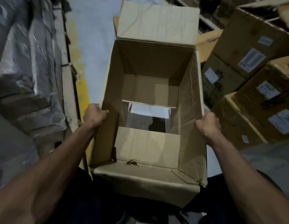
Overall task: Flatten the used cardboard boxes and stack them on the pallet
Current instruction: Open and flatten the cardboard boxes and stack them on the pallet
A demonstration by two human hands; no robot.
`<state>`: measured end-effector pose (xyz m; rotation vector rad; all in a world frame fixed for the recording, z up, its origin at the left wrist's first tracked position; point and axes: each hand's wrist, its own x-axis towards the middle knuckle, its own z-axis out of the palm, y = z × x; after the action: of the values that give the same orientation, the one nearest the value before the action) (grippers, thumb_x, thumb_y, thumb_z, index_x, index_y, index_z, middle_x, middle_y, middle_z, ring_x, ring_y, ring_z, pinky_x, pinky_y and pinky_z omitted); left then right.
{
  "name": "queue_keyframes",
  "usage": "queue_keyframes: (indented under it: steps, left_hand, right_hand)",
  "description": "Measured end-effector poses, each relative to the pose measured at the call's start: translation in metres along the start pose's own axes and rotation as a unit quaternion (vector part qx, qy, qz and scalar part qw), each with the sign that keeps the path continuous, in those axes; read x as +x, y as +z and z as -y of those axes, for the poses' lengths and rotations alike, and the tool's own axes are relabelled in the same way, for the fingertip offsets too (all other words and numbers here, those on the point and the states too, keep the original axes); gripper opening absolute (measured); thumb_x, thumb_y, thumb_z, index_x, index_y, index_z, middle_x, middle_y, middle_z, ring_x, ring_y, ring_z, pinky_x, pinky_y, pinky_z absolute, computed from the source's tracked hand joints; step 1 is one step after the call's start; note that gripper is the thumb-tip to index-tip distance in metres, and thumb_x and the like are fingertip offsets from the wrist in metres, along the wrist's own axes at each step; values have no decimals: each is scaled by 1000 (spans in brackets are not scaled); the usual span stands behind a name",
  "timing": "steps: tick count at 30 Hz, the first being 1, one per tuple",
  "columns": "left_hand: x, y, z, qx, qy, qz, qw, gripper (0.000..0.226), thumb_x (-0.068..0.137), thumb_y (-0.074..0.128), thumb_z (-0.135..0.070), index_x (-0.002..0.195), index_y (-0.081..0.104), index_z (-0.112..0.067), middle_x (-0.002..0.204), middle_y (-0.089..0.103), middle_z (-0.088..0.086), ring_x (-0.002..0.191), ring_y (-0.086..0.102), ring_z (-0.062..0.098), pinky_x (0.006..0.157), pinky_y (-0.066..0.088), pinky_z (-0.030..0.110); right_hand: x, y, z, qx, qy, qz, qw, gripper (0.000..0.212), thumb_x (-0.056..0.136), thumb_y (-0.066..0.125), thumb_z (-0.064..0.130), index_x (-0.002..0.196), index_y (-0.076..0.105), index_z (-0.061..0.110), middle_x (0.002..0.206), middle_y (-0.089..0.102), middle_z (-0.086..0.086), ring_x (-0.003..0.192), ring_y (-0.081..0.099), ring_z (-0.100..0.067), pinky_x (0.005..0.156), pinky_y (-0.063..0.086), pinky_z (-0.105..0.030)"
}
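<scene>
the open cardboard box (150,101) fills the aisle's middle. a strip of bare floor (92,46) stays free along its left side. wrapped goods (24,62) wall the left; labelled stacked cartons (253,62) crowd the right, close beside the box.

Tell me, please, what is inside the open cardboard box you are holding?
The cardboard box holds no goods. Its two bottom flaps stand apart, and the floor shows through the gap. A small dark scrap lies by the near wall. The flaps cover whatever lies beneath them.
</scene>
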<state>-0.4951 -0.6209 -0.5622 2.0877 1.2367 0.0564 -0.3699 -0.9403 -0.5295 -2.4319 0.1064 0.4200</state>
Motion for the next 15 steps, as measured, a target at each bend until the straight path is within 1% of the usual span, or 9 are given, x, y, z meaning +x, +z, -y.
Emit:
queue_keyframes:
  steps: [2,4,6,9,11,12,13,14,15]
  left_hand:
    - [-8,-5,-5,5,11,-6,1000,35,93,69,-24,67,49,-11,95,63,20,103,63,39,84,46,39]
    - [-15,-5,-9,12,24,-10,1000,24,95,66,-24,83,57,-6,99,62,19,107,61,40,84,44,38]
    - [-19,-3,-12,27,35,-17,999,20,97,62,-22,103,61,-3,110,64,22,110,59,41,85,44,39]
    - [-27,11,-22,65,73,-42,994,25,93,53,-10,116,53,-1,122,59,25,113,55,44,84,42,42]
    - [-42,26,-28,120,136,-85,980,48,90,52,-7,137,43,-2,143,45,26,132,44,42,105,39,47]
    - [-53,37,-32,161,189,-107,963,59,90,54,-11,146,35,-6,153,35,22,142,33,38,115,30,46]
    - [-64,48,-37,192,248,-113,943,64,91,56,-15,150,32,-11,158,30,18,146,28,33,119,24,43]
    - [-75,62,-39,200,303,-85,928,60,93,56,-20,149,35,-15,155,35,14,143,33,29,117,26,39]
    - [-85,77,-41,189,331,-19,924,50,95,56,-24,143,42,-17,146,46,9,132,44,24,111,34,36]
  right_hand:
    - [-6,-7,1,12,-11,-8,1000,38,99,58,11,136,53,15,120,62,-15,112,61,-38,93,54,-54]
    - [-10,-10,0,32,-14,-11,999,35,99,57,10,133,54,15,118,61,-14,110,60,-37,91,54,-53]
    - [-12,-11,-4,55,-4,-17,998,27,99,57,10,125,57,18,111,61,-11,105,60,-35,89,54,-52]
    - [-11,-13,-9,84,19,-31,996,19,98,58,12,105,55,29,104,61,-8,104,61,-36,91,54,-58]
    - [-11,-12,-7,98,27,-38,994,16,98,58,14,103,54,29,102,60,-7,103,61,-36,90,54,-58]
    - [-9,-13,-6,102,29,-40,994,14,98,59,15,106,57,26,102,60,-7,103,61,-36,90,55,-58]
    - [-5,-13,-6,103,28,-41,993,15,99,59,16,112,59,24,103,61,-8,103,62,-35,89,55,-57]
    - [-3,-13,-5,105,27,-41,993,19,99,60,18,118,60,22,105,62,-8,103,62,-34,89,56,-56]
    - [0,-13,-4,106,26,-38,993,23,99,60,18,122,60,20,106,62,-9,102,63,-34,88,56,-55]
